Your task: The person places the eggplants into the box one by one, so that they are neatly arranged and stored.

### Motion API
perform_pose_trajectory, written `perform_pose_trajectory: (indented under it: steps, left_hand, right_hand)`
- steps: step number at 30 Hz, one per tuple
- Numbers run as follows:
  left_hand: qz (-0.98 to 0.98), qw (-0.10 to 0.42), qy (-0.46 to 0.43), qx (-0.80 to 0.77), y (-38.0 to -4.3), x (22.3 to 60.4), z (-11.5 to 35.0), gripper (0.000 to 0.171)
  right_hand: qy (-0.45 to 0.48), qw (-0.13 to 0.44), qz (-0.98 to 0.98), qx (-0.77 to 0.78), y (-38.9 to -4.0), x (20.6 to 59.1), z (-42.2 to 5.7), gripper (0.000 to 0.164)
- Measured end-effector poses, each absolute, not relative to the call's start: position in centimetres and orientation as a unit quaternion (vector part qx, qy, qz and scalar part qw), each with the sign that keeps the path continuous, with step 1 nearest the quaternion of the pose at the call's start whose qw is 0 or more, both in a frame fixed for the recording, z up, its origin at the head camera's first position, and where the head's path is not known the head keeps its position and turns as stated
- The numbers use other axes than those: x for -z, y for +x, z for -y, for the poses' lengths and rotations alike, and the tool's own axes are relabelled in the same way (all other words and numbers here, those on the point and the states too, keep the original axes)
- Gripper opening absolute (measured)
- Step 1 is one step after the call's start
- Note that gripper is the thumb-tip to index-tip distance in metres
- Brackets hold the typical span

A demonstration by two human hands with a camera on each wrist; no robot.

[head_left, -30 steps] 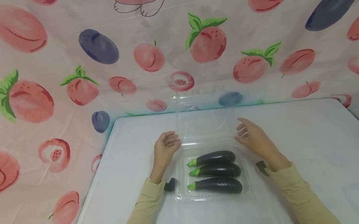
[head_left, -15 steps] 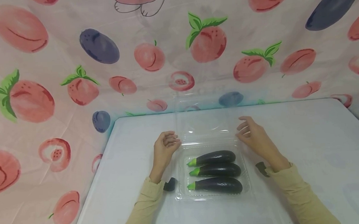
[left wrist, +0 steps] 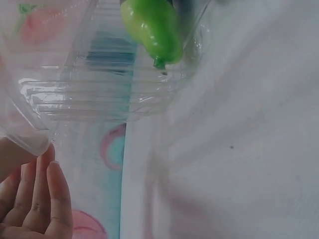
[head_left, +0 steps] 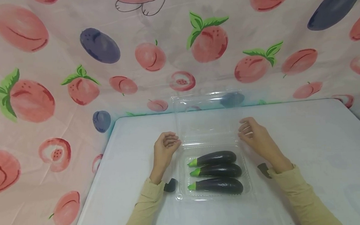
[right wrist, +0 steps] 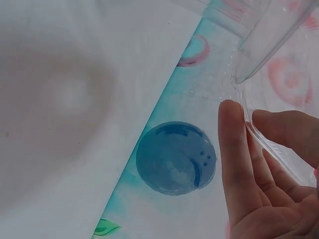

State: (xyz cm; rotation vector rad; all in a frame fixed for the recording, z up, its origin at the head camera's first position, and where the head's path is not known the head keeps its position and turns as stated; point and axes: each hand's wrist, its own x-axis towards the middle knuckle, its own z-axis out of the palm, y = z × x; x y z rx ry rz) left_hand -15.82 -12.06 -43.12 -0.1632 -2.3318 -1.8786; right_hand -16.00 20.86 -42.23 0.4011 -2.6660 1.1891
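Note:
On the table lies a clear plastic clamshell container [head_left: 214, 197], its lid [head_left: 206, 121] raised at the far side. Three eggplants lie side by side in the base: a far one [head_left: 218, 157], a middle one [head_left: 221, 171] and a near one [head_left: 220, 186]. Their green stem ends point left; one stem end [left wrist: 154, 35] shows in the left wrist view. My left hand [head_left: 165, 150] pinches the container's clear edge near the hinge on the left. On the right, my right hand [head_left: 258, 137] pinches the lid's rim between thumb and index finger, as the right wrist view shows.
The white table [head_left: 133, 154] ends at the back against a fruit-printed cloth [head_left: 164, 26]. Dark pieces at the two cuffs, one left [head_left: 170, 185] and one right [head_left: 264, 171], sit close to the wrists.
The right hand has shifted slightly to the right. The lid's top edge and reflections look different, so its tilt has changed a little. The left hand and eggplants stay in place.

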Motion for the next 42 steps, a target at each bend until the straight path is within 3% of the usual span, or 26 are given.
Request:
perform_pose_trajectory:
  steps: [6,26,33,42]
  left_hand:
    - [0.777,0.081,-0.052,0.623,-16.8,45.2,12.4,0.035]
    - [0.774,0.108,-0.074,0.619,-16.6,45.6,12.8,0.023]
    - [0.785,0.095,-0.079,0.607,-15.0,42.4,12.3,0.02]
    - [0.782,0.095,-0.088,0.61,-14.8,42.3,12.3,0.018]
  right_hand:
    - [0.151,0.121,0.895,-0.401,-15.8,42.3,-21.0,0.03]
    - [0.185,0.126,0.879,-0.422,-15.5,42.3,-21.4,0.019]
    - [0.192,0.115,0.881,-0.417,-15.2,42.3,-21.7,0.018]
    - [0.208,0.113,0.89,-0.39,-15.1,42.4,-22.2,0.019]
